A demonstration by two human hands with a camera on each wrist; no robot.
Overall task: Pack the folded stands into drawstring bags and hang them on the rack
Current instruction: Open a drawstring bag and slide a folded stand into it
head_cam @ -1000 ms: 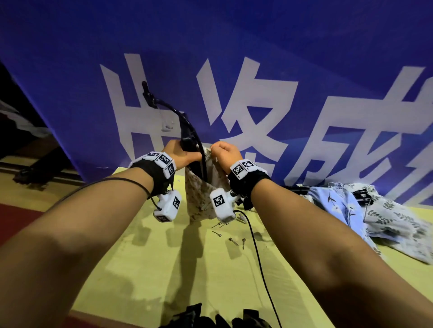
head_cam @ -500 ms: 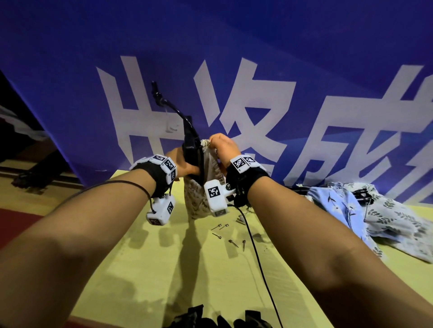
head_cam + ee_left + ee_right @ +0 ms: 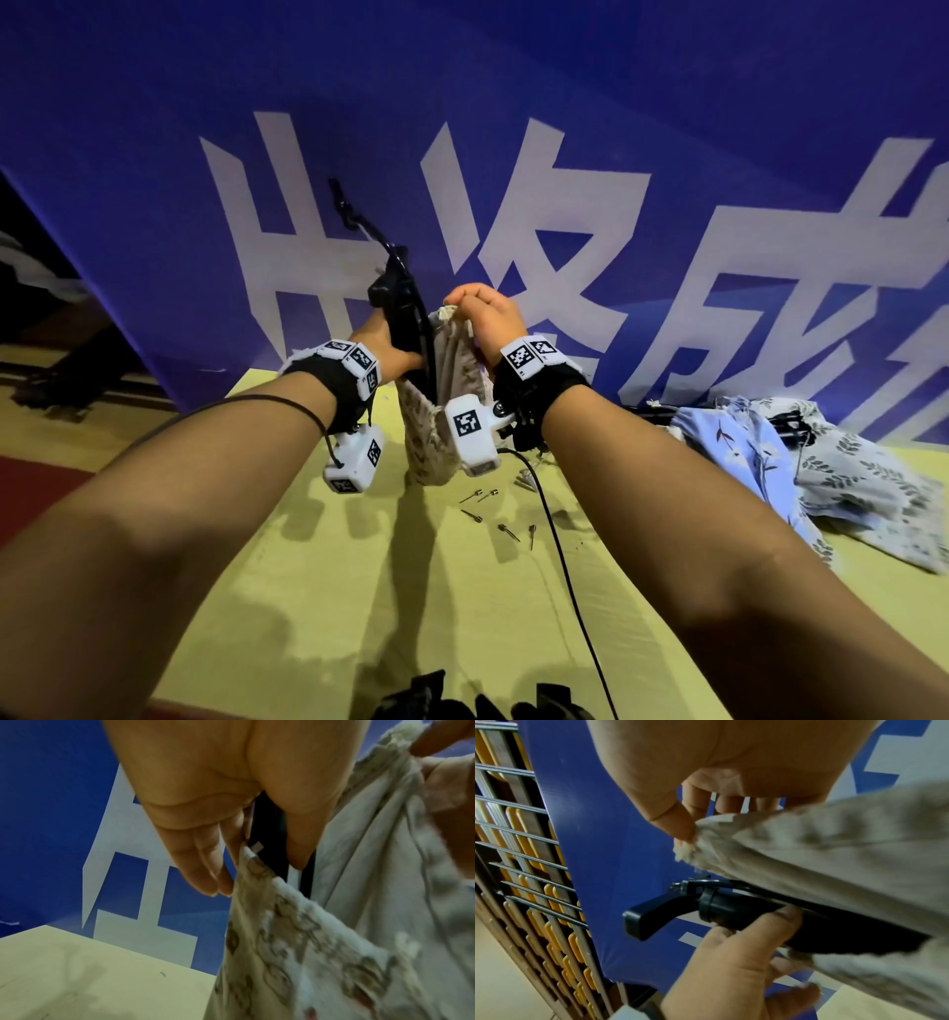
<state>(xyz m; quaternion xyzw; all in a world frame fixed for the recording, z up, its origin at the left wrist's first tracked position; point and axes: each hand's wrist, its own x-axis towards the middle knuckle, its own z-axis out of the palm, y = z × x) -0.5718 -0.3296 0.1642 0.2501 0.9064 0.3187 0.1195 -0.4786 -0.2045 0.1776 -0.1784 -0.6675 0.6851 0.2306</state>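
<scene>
A black folded stand (image 3: 399, 308) stands upright above the table, its lower part inside a beige patterned drawstring bag (image 3: 429, 442). My left hand (image 3: 390, 355) grips the stand's body at the bag's mouth, thumb on the black stand (image 3: 731, 910). In the left wrist view the bag's edge (image 3: 308, 943) lies between the fingers (image 3: 205, 866) and the stand (image 3: 270, 833). My right hand (image 3: 488, 318) pinches the bag's rim between thumb and forefinger and holds it up beside the stand; the right wrist view shows that pinch (image 3: 687, 835). A thin bent arm of the stand sticks out above the hands.
The yellow table (image 3: 359, 591) bears several small metal pins (image 3: 493, 514) and a black cable (image 3: 560, 555). Blue and grey floral bags (image 3: 801, 478) lie at the right with black stands under them. A blue banner (image 3: 667, 154) rises behind. A barred rack (image 3: 526, 852) stands at the left.
Both hands have risen with stand and bag. My right hand has drawn the bag's rim higher up the stand, and the bag's bottom has lifted from the table.
</scene>
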